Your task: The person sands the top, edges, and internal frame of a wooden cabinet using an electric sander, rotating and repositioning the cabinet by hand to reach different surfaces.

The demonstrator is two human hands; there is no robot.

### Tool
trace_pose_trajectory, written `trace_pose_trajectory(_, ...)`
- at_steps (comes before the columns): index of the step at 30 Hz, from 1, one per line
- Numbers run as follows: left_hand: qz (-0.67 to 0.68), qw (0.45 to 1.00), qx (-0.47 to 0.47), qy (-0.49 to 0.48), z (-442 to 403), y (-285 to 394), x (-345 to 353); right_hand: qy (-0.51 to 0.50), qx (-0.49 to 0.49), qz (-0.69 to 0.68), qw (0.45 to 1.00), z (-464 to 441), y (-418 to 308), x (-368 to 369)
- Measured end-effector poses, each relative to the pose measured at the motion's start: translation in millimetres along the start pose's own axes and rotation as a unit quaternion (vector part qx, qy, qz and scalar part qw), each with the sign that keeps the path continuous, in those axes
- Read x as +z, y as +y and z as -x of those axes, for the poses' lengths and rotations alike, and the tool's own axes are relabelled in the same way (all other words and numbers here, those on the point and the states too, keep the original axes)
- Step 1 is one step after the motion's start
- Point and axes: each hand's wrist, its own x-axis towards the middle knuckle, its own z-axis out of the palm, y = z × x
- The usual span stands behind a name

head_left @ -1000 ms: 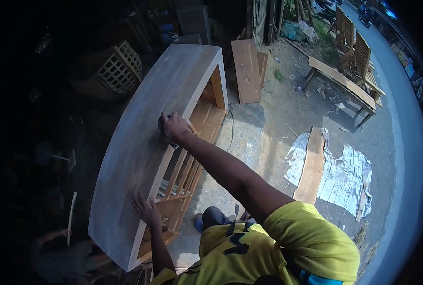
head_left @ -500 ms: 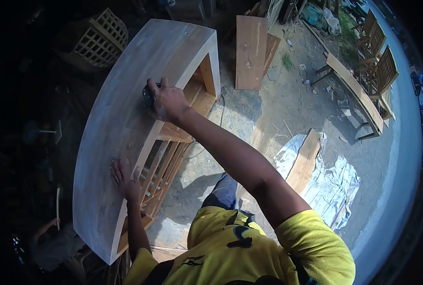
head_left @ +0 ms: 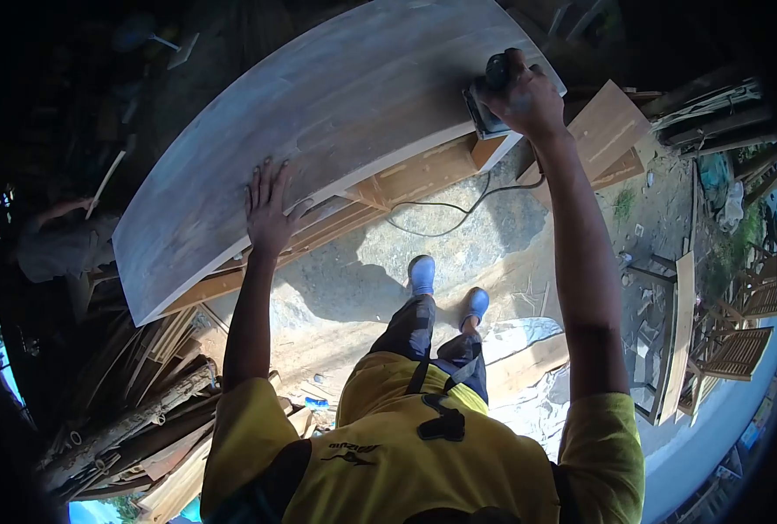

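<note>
A large wooden cabinet lies before me, its broad pale top [head_left: 345, 113] facing up and its open compartments [head_left: 423, 170] on the side toward me. Near the far right end of that surface, my right hand [head_left: 530, 98] is closed around a dark electric sander [head_left: 483, 113]. The sander's square pad sits by the near edge of the surface. A black cord [head_left: 512, 187] trails over the ground below it. My left hand [head_left: 269, 208] lies flat on the cabinet top, fingers spread, close to the near edge.
Wooden boards [head_left: 611, 131] lean past the cabinet's right end. A long bench [head_left: 678, 336] and slatted chairs [head_left: 733, 354] stand at right. Scrap wood [head_left: 157, 410] is piled at lower left. Another person [head_left: 65, 240] is in shadow at far left.
My view has turned, so the cabinet now stretches across the upper frame. My right hand has moved the sander toward the cabinet's far right end. My left hand still rests on the top.
</note>
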Motion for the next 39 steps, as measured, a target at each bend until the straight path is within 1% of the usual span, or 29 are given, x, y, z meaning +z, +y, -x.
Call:
trace_pose_trajectory(1, -0.016, 1.000, -0.008, 0.001, 1.3, 1.4, -0.1, 0.015, -0.023, -0.029, 0.999, 5.0, -0.3, -1.9)
trace_pose_trajectory(2, -0.023, 0.999, -0.028, 0.002, 0.9, 3.3, -1.4, 0.024, -0.072, -0.006, 0.997, 9.1, 6.6, 8.7)
trace_pose_trajectory(3, -0.017, 0.999, -0.024, 0.015, 1.3, 6.4, -2.2, 0.036, -0.120, 0.018, 0.992, 13.4, 13.7, 19.4)
trace_pose_trajectory(4, -0.012, 0.999, -0.020, 0.029, 3.7, 8.7, 0.7, 0.039, -0.139, 0.015, 0.989, 26.2, 9.6, 19.2)
trace_pose_trajectory(5, -0.019, 0.999, -0.038, 0.029, 8.5, 12.5, 4.4, 0.041, -0.157, 0.012, 0.987, 38.7, 5.1, 18.4)
trace_pose_trajectory(7, -0.011, 0.996, -0.056, 0.072, 10.5, 19.3, 11.7, 0.062, -0.116, -0.079, 0.988, 61.3, -13.9, 14.5)
trace_pose_trajectory(8, -0.014, 0.996, -0.063, 0.065, 13.6, 22.9, 16.0, 0.053, -0.119, -0.085, 0.988, 71.1, -18.0, 20.3)
trace_pose_trajectory(10, -0.003, 0.990, -0.081, 0.112, 19.5, 33.6, 19.6, 0.093, -0.089, -0.112, 0.985, 92.2, -25.0, 24.6)
trace_pose_trajectory(11, -0.009, 0.989, -0.086, 0.123, 22.8, 37.5, 24.2, 0.077, -0.075, -0.124, 0.986, 100.5, -30.5, 24.8)
trace_pose_trajectory(13, 0.000, 0.987, -0.092, 0.135, 31.2, 49.9, 30.5, 0.093, -0.075, -0.132, 0.984, 112.3, -38.3, 29.0)
trace_pose_trajectory(15, 0.017, 0.988, -0.091, 0.121, 42.6, 60.6, 20.3, 0.085, -0.064, -0.162, 0.981, 125.0, -45.1, 36.3)
trace_pose_trajectory(16, 0.017, 0.987, -0.086, 0.132, 50.5, 58.9, 10.0, 0.096, -0.067, -0.161, 0.980, 133.9, -45.8, 45.1)
trace_pose_trajectory(18, 0.031, 0.994, -0.053, 0.086, 70.5, 24.8, 0.1, 0.142, -0.099, -0.204, 0.964, 148.4, -49.0, 68.2)
trace_pose_trajectory(20, 0.031, 0.993, -0.088, 0.076, 95.4, -34.1, -4.9, 0.175, -0.110, -0.221, 0.953, 163.3, -59.9, 85.1)
trace_pose_trajectory(22, 0.012, 0.987, -0.132, 0.087, 128.1, -96.6, -11.9, 0.204, -0.117, -0.236, 0.943, 172.2, -81.6, 102.2)
trace_pose_trajectory(23, -0.002, 0.987, -0.133, 0.085, 142.9, -125.7, -17.0, 0.235, -0.118, -0.242, 0.934, 177.4, -93.9, 110.8)
trace_pose_trajectory(24, -0.015, 0.988, -0.131, 0.082, 154.5, -148.1, -20.2, 0.265, -0.115, -0.246, 0.925, 185.7, -106.8, 119.2)
trace_pose_trajectory(25, -0.009, 0.989, -0.118, 0.084, 160.4, -162.0, -20.6, 0.263, -0.091, -0.266, 0.923, 194.2, -121.2, 127.6)
trace_pose_trajectory(27, -0.057, 0.988, -0.088, 0.109, 169.2, -186.8, -18.1, 0.294, -0.089, -0.275, 0.911, 205.8, -143.1, 154.5)
trace_pose_trajectory(28, -0.052, 0.989, -0.085, 0.112, 175.3, -194.5, -9.6, 0.309, -0.094, -0.294, 0.900, 213.8, -152.2, 172.4)
trace_pose_trajectory(29, -0.053, 0.982, -0.096, 0.154, 174.7, -191.2, -1.2, 0.320, -0.113, -0.306, 0.890, 220.2, -158.9, 191.3)
trace_pose_trajectory(30, -0.055, 0.974, -0.107, 0.192, 172.5, -188.6, 8.8, 0.322, -0.113, -0.300, 0.891, 226.3, -167.4, 208.3)
trace_pose_trajectory(31, -0.046, 0.962, -0.100, 0.249, 169.6, -189.8, 20.4, 0.333, -0.107, -0.328, 0.877, 233.8, -176.8, 225.3)
trace_pose_trajectory(32, -0.041, 0.963, -0.096, 0.248, 167.5, -189.6, 28.5, 0.345, -0.100, -0.356, 0.862, 241.1, -184.9, 241.9)
trace_pose_trajectory(34, -0.069, 0.937, -0.131, 0.315, 162.2, -184.3, 39.7, 0.351, -0.098, -0.347, 0.864, 250.6, -193.9, 266.0)
trace_pose_trajectory(35, -0.085, 0.928, -0.116, 0.343, 159.2, -182.0, 42.6, 0.367, -0.111, -0.332, 0.862, 255.3, -198.2, 277.8)
trace_pose_trajectory(36, -0.088, 0.927, -0.118, 0.346, 161.2, -188.7, 46.6, 0.385, -0.123, -0.321, 0.857, 261.2, -199.7, 292.4)
trace_pose_trajectory(37, -0.088, 0.919, -0.124, 0.365, 161.1, -195.7, 54.6, 0.373, -0.137, -0.306, 0.865, 266.0, -193.4, 310.1)
trace_pose_trajectory(39, -0.090, 0.910, -0.119, 0.386, 160.9, -201.9, 66.1, 0.373, -0.129, -0.333, 0.856, 273.5, -184.0, 353.3)
